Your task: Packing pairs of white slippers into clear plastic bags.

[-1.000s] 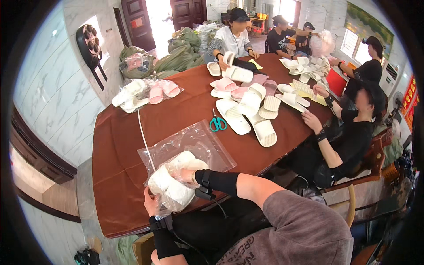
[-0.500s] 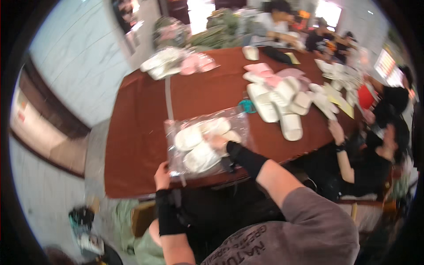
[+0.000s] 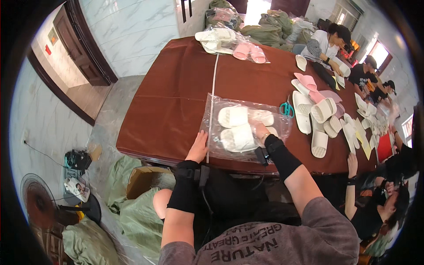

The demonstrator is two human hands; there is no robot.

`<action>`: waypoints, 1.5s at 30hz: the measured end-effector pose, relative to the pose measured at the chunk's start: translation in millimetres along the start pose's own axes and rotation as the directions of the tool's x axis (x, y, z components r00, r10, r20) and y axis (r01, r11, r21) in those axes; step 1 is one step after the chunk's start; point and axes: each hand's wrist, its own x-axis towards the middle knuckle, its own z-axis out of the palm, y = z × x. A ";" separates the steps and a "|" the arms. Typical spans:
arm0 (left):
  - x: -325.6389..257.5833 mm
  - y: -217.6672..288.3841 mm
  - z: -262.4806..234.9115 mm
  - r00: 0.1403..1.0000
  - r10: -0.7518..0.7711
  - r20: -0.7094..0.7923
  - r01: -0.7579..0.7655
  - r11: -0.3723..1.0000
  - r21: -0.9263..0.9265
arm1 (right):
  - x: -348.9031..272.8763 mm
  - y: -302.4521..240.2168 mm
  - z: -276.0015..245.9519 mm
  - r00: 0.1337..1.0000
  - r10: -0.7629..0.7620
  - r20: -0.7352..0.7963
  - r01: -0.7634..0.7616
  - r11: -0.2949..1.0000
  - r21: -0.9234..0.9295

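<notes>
Two pairs of white slippers [image 3: 238, 138], side by side, lie at the clear plastic bag [image 3: 223, 100] on the brown tabletop. Film shows around them, but how far each is inside I cannot tell. My right hand [image 3: 261, 131] has its fingers curled against the slippers' right part, tips partly hidden. At the bag's lower left edge rests my left hand [image 3: 198, 145], its fingers stretched out over the film's border. Teal-handled scissors [image 3: 286, 109] lie just beyond the bag's right side.
Loose white slippers [image 3: 319, 143] and pink slippers [image 3: 308, 81] spread to the right on the brown table [image 3: 163, 106]. Bagged slippers [image 3: 216, 37] lie at its far edge. Co-workers sit along the right and far sides. A cardboard box [image 3: 143, 181] and green sacks stand at lower left.
The view has swung left, so the table appears farther right. My right hand stays at the slippers. My left hand's fingers, earlier bent at the bag's edge, now lie straighter.
</notes>
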 end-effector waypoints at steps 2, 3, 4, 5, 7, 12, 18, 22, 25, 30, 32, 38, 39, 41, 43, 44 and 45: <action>18.6 17.1 8.4 1.000 0.016 0.001 -0.016 1.000 -0.005 | -6.1 62.8 -45.0 0.997 0.011 -0.083 0.000 0.991 0.136; 25.5 25.5 11.7 1.000 0.004 -0.005 -0.004 1.000 0.012 | -10.7 81.3 -69.1 0.997 0.040 -0.061 -0.025 0.972 0.232; 29.0 28.5 14.6 1.000 0.016 -0.012 -0.016 1.000 0.001 | -18.6 90.6 -79.8 0.993 0.015 -0.119 0.050 0.853 0.520; 24.6 23.0 11.4 0.998 -0.021 -0.065 0.020 1.000 -0.018 | -19.8 78.9 -73.6 0.994 0.002 -0.107 0.054 0.852 0.520; 12.4 13.0 5.8 0.988 -0.077 -0.130 0.074 0.997 -0.033 | -27.0 43.8 -59.4 0.985 0.093 -0.147 0.009 0.818 0.576; -11.2 10.7 -16.4 0.934 -0.259 -0.247 0.255 0.966 -0.046 | -24.0 -59.1 -12.6 0.973 -0.218 -0.081 0.229 0.960 0.159; 11.9 71.5 -25.7 0.841 -0.292 -0.455 0.278 0.955 -0.098 | -13.3 -18.8 -5.8 0.980 -0.184 -0.076 0.181 0.982 -0.052; -15.9 17.8 -25.1 0.906 -0.388 -0.166 0.379 0.921 -0.087 | -29.6 -73.3 14.5 0.988 0.140 0.058 -0.149 0.970 0.191; 3.7 22.9 -17.8 0.951 -0.258 -0.170 0.261 0.965 -0.003 | -23.7 -35.2 -9.6 1.000 0.013 -0.016 -0.007 0.943 0.333; 4.1 8.9 -12.5 0.953 -0.260 -0.154 0.270 0.962 0.046 | -49.3 -34.8 -42.8 0.997 0.070 -0.031 -0.068 0.996 0.065; 12.1 15.5 -10.1 0.959 -0.239 -0.150 0.250 0.967 0.057 | -53.0 -10.8 -72.5 1.000 0.029 -0.005 -0.030 0.978 -0.209; 11.5 4.1 -7.1 0.956 -0.239 -0.168 0.256 0.963 0.083 | -91.8 24.4 -165.1 0.981 0.102 -0.165 -0.142 0.956 -0.256; 14.5 3.9 -6.7 0.955 -0.239 -0.176 0.256 0.963 0.081 | -95.2 25.7 -187.4 0.966 0.126 -0.224 -0.184 0.948 -0.260; 11.3 -2.0 -8.2 0.951 -0.241 -0.193 0.256 0.965 0.056 | -92.0 3.5 -222.0 0.932 -0.102 -0.348 -0.152 0.763 -0.629; 8.0 -0.4 -13.3 0.941 -0.289 -0.174 0.301 0.952 0.045 | -83.3 -34.5 -238.3 0.869 -0.285 -0.403 0.017 0.833 -0.553; 8.5 3.7 -15.6 0.934 -0.320 -0.161 0.331 0.942 0.048 | -84.4 -72.0 -230.9 0.866 -0.257 -0.429 0.116 0.938 -0.328; 5.6 7.9 -17.3 0.924 -0.352 -0.149 0.363 0.930 0.052 | -83.9 -112.0 -218.8 0.870 -0.213 -0.445 0.201 0.977 -0.074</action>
